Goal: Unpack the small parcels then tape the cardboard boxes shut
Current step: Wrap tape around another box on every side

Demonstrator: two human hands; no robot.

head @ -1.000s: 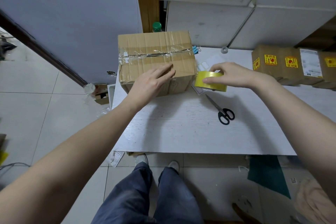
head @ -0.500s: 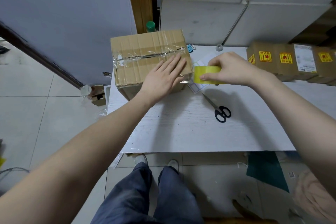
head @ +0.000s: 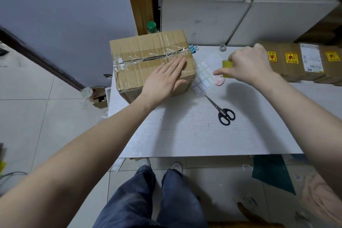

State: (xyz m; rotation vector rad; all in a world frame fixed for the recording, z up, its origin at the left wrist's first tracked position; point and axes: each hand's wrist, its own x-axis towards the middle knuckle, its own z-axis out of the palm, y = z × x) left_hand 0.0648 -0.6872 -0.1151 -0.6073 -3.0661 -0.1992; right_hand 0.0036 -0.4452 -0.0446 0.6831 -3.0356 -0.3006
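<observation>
My left hand [head: 166, 77] lies flat, fingers straight, on the cardboard box [head: 148, 55] at the table's [head: 185, 135] far left corner; old clear tape crinkles along its top seam. My right hand [head: 248, 65] holds the yellow tape roll [head: 227, 65] pinched above the table, well right of the box. Between them lies a sheet of blank labels [head: 203, 77] with a pink thing at its edge. Black scissors [head: 222, 111] lie nearer me. Small parcels [head: 296, 61] sit far right with yellow stickers and a white shipping label, print too small to read.
</observation>
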